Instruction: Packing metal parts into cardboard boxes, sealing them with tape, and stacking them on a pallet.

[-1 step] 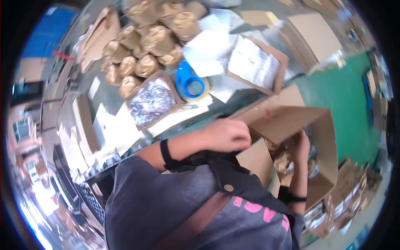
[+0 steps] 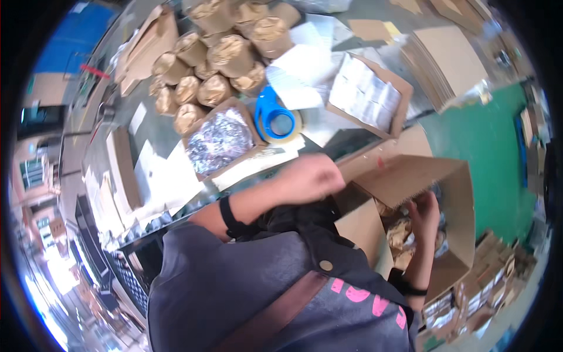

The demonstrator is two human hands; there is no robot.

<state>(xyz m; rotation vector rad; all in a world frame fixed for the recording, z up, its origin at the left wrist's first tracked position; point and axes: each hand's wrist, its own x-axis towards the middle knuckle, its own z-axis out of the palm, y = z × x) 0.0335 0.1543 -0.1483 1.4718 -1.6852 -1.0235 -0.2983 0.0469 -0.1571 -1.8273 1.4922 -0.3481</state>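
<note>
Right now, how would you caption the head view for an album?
Right hand inside an open carton, left hand outside, blue tape dispenser beyond.

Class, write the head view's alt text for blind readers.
A person's right hand reaches into an open cardboard box, the left hand, blurred, near it. Paper-wrapped bundles and a blue tape dispenser sit on a table.

Dk grey shirt (image 2: 234, 276) (pink ltrs (image 2: 379, 307))

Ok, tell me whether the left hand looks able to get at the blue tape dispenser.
Probably yes: the blue tape dispenser lies uncovered just beyond the left hand, with nothing bulky seeming to stand between them; the box of shiny things sits to the dispenser's left.
</note>
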